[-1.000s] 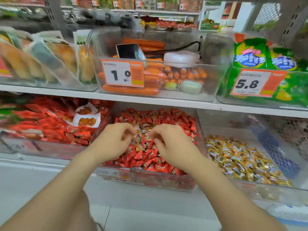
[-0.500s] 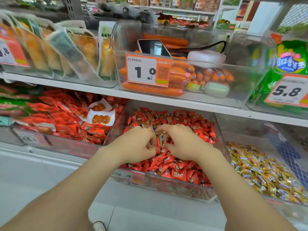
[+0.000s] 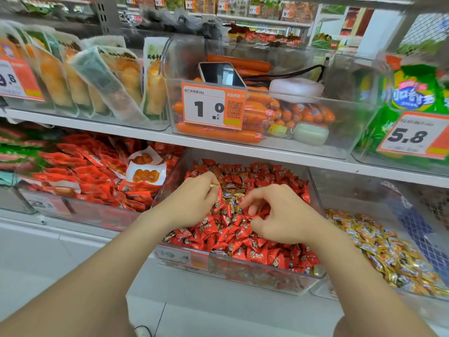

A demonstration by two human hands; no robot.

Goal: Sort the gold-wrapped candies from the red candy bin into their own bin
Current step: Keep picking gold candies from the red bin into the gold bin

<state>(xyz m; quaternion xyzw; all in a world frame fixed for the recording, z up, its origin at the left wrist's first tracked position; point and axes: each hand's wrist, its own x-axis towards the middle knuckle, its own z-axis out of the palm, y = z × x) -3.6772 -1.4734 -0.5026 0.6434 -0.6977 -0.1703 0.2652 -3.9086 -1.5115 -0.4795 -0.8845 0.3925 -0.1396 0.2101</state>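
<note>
Head view — left hand [image 3: 192, 199], right hand [image 3: 281, 216] curled over red candy bin [image 3: 255, 273]

A phone [image 3: 220, 74] lies on sausages [image 3: 218, 135] behind a price tag [image 3: 206, 107].

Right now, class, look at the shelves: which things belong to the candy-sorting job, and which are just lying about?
Belong to the job: red candy bin, gold-wrapped candies mixed into it, gold candy bin beside it, left hand, right hand.
Just lying about: phone, sausages, white case, green snack bags, 1.0 price tag.
</note>
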